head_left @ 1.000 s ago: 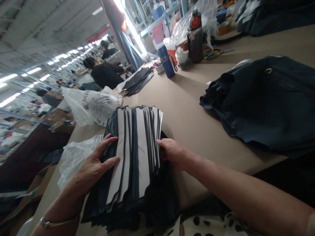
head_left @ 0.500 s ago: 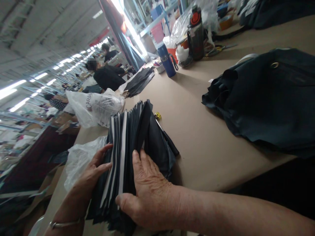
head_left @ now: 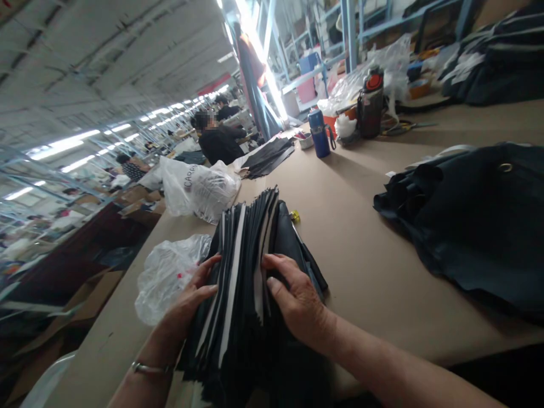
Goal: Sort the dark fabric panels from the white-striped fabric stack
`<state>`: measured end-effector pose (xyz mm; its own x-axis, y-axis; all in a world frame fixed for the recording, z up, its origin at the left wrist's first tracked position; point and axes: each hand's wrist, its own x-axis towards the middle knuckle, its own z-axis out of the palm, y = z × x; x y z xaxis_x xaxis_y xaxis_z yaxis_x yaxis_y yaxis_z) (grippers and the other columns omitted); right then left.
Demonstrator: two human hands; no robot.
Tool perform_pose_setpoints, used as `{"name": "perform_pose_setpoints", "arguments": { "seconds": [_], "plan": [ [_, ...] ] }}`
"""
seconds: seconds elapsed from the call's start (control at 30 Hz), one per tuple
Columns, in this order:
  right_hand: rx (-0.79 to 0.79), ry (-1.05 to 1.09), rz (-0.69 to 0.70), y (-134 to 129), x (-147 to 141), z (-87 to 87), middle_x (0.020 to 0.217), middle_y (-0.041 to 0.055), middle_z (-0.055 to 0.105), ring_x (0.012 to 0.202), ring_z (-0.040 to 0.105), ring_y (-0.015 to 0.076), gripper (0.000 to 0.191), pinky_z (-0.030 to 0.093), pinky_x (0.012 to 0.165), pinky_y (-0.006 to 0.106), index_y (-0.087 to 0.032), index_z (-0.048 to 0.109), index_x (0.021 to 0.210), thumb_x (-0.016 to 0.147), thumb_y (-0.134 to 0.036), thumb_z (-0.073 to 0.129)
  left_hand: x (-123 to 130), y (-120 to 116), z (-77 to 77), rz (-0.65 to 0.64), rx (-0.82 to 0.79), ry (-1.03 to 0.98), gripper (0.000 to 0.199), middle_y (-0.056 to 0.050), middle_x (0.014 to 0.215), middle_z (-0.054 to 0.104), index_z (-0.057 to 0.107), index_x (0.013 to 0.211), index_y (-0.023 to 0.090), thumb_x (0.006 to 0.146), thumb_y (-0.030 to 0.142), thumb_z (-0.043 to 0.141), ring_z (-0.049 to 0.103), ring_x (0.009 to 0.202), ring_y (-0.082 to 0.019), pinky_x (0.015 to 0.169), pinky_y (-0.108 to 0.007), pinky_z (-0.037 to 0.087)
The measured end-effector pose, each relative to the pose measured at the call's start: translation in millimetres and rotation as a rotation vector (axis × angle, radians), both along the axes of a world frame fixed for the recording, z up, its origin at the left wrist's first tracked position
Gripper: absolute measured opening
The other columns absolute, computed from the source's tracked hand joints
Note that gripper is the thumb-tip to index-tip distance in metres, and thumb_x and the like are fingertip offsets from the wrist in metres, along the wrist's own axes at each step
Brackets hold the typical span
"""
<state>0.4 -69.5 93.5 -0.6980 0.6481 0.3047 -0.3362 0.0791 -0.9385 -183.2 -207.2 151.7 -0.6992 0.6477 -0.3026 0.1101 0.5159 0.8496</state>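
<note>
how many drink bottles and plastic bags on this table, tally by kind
drink bottles: 2 (blue bottle, black flask with red cap)
plastic bags: 3 (printed white bag, clear bag nearest the camera, clear bag behind the flask)
total: 5

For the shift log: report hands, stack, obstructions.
Left hand and right hand against the sides of the stack. Stack of black cut pieces fanned between them. Plastic bag beside left hand.
</note>
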Motion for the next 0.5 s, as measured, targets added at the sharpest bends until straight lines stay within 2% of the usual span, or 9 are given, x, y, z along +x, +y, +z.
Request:
{"name": "perform_pose_setpoints", "arguments": {
  "seconds": [0.1,0.2,0.33,0.4,0.5],
  "plan": [
    [-0.165,0.098,0.007,4.4,-16.7,-16.8,0.111,0.0049,0.060,0.109,0.054,0.0166,0.036,0.040,0.101,0.034,-0.021,0.054,0.120,0.085,-0.019,0.047,-0.9,-1.3,-3.0,-0.008,0.009,0.039,0.064,-0.004,0.135,0.047,0.038,0.134,0.028,0.074,0.034,0.059,0.058,0.106,-0.023,0.080,-0.025,0.052],
    [-0.349,0.125,-0.027,5.0,-31.4,-24.9,0.123,0.0066,0.054,0.107,0.055,0.0172,0.052,0.044,0.095,0.033,-0.022,0.041,0.130,0.080,-0.022,0.056,-4.2,-4.4,-6.8,-0.022,0.034,0.025,0.069,-0.006,0.135,0.048,0.036,0.135,0.026,0.072,0.038,0.060,0.056,0.110,-0.024,0.085,-0.026,0.051],
    [-0.589,0.052,-0.024,3.6,-40.7,-28.5,0.130,0.0085,0.050,0.113,0.053,0.0184,0.073,0.039,0.102,0.035,-0.020,0.028,0.136,0.075,-0.031,0.066,-7.8,-9.2,-11.4,-0.033,0.026,0.056,0.068,-0.006,0.139,0.045,0.036,0.136,0.027,0.073,0.039,0.058,0.056,0.112,-0.026,0.091,-0.031,0.049],
    [-0.625,0.062,0.026,3.6,-41.1,-27.6,0.127,0.0069,0.053,0.116,0.051,0.0184,0.067,0.035,0.105,0.035,-0.020,0.035,0.133,0.075,-0.034,0.066,-10.8,-10.3,-14.4,-0.070,0.033,0.090,0.068,-0.005,0.143,0.040,0.033,0.138,0.028,0.075,0.038,0.055,0.052,0.118,-0.026,0.098,-0.033,0.045],
    [-0.643,0.106,0.203,7.8,-41.6,-21.3,0.115,0.0060,0.061,0.106,0.057,0.0202,0.046,0.044,0.094,0.033,-0.019,0.053,0.117,0.075,-0.035,0.063,-17.5,-8.6,-19.3,-0.117,0.052,0.207,0.072,-0.008,0.150,0.028,0.024,0.144,0.022,0.080,0.043,0.049,0.031,0.135,-0.026,0.113,-0.039,0.025]
  ]
}}
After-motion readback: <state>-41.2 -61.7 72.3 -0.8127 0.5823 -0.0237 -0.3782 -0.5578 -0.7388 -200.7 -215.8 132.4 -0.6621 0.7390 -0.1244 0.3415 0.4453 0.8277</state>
